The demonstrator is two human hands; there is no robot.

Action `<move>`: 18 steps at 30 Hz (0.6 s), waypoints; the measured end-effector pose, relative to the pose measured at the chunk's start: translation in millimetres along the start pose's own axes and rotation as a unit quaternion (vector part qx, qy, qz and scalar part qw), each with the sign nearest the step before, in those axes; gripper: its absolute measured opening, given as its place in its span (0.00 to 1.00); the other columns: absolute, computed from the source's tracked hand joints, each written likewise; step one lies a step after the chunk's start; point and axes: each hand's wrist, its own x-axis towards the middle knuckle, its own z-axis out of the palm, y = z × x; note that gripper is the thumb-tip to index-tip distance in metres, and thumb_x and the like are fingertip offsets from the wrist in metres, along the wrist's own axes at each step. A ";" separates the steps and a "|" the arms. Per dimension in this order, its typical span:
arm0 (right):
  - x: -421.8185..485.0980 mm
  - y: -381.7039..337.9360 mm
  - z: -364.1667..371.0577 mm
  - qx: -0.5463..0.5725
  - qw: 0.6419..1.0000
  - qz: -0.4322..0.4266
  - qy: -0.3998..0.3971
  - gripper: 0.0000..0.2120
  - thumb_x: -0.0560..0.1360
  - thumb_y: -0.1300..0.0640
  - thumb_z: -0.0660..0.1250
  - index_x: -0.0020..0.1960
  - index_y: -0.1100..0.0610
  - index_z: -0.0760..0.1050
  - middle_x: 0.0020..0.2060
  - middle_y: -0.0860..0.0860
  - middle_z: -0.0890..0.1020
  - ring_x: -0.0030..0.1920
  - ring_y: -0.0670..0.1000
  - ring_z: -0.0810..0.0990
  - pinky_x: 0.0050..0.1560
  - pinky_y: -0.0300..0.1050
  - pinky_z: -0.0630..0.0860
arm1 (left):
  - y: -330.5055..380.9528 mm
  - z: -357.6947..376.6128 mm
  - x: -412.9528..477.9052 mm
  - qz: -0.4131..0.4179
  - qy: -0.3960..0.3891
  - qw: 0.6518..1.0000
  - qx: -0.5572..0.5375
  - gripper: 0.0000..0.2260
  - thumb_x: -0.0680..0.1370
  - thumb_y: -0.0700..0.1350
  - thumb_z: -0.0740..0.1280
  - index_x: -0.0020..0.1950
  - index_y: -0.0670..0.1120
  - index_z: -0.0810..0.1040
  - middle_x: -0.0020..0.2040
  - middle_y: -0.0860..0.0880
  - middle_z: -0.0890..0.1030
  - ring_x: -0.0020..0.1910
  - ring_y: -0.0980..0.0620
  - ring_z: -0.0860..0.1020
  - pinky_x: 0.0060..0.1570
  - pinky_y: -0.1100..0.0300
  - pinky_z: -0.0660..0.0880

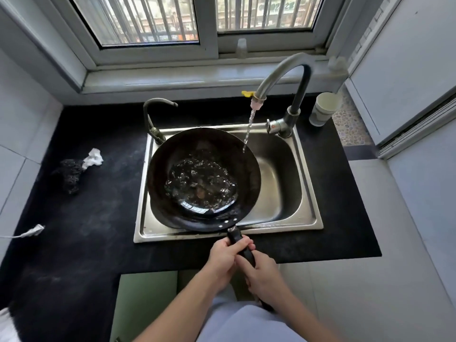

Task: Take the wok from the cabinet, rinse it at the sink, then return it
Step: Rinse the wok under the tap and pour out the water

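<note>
The black countertop [81, 206] surrounds the steel sink [283, 183], which serves as the landmark here. Over the sink's left half sits the dark wok [203, 178], tilted a little toward the person, with a shallow pool of rippling water in its bowl. Behind the sink on its right rises the curved tap [283, 75], running, and its thin stream [248, 130] lands on the wok's far right rim rather than in the middle. A smaller spout [158, 112] stands at the sink's back left corner, a stack of paper cups [324, 107] to its back right, and a dark scrubber [70, 174] with a white scrap well to its left. In front of the sink, 2 hands wrap the wok's black handle [237, 239]: the left hand [225, 255] closed around it nearer the bowl, the right hand [262, 275] closed around it just behind. The rinse looks underway. The risk is splash: water striking the rim could spray past the sink onto the counter, and the swirling, water-laden wok could twist in wet palms and knock the sink's edge or the tap.
</note>
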 end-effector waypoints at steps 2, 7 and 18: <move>-3.0 1.2 0.7 -0.014 1.000 -0.002 0.000 0.17 0.73 0.40 0.67 0.42 0.55 0.78 0.28 0.48 0.80 0.29 0.43 0.76 0.33 0.44 0.74 | -2.5 1.1 -1.3 0.007 0.006 1.000 0.007 0.05 0.76 0.35 0.70 0.51 0.36 0.79 0.40 0.42 0.83 0.40 0.48 0.82 0.43 0.56 0.79; -1.6 -3.8 -7.7 -0.053 0.998 -0.017 0.003 0.09 0.75 0.50 0.69 0.42 0.56 0.78 0.29 0.46 0.79 0.29 0.38 0.76 0.31 0.34 0.70 | -1.8 11.5 1.1 0.025 0.027 0.999 0.019 0.04 0.74 0.32 0.70 0.48 0.37 0.79 0.36 0.43 0.84 0.37 0.48 0.82 0.41 0.56 0.79; 23.2 -22.8 -25.8 -0.079 0.997 -0.003 -0.012 0.09 0.73 0.52 0.67 0.46 0.57 0.80 0.37 0.53 0.85 0.36 0.51 0.83 0.38 0.48 0.80 | 11.9 27.9 10.9 0.059 0.039 0.997 0.021 0.05 0.75 0.35 0.70 0.50 0.35 0.79 0.39 0.43 0.84 0.37 0.49 0.82 0.36 0.61 0.78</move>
